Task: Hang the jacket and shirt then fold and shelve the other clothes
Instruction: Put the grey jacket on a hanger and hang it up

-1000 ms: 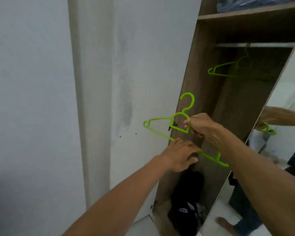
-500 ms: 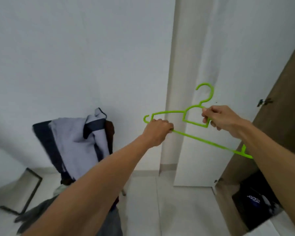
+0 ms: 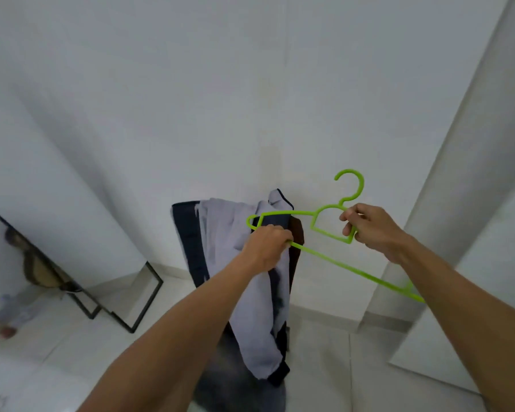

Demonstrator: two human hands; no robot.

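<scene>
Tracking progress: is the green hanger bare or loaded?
Bare: left hand and right hand grip the hanger; the grey jacket drapes behind, not on it.

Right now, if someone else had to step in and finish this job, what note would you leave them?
Left hand grips the hanger's lower bar near its left end. Right hand grips it just below the hook. The hanger is bare and held in the air.
The jacket, grey and navy, hangs draped just beyond the hands. Darker clothes lie blurred beneath it. I cannot make out the shirt.
Done: hanger in hand.
Left: put the jacket on it and hang it, hang the shirt, fold and shelve the rest.
</scene>
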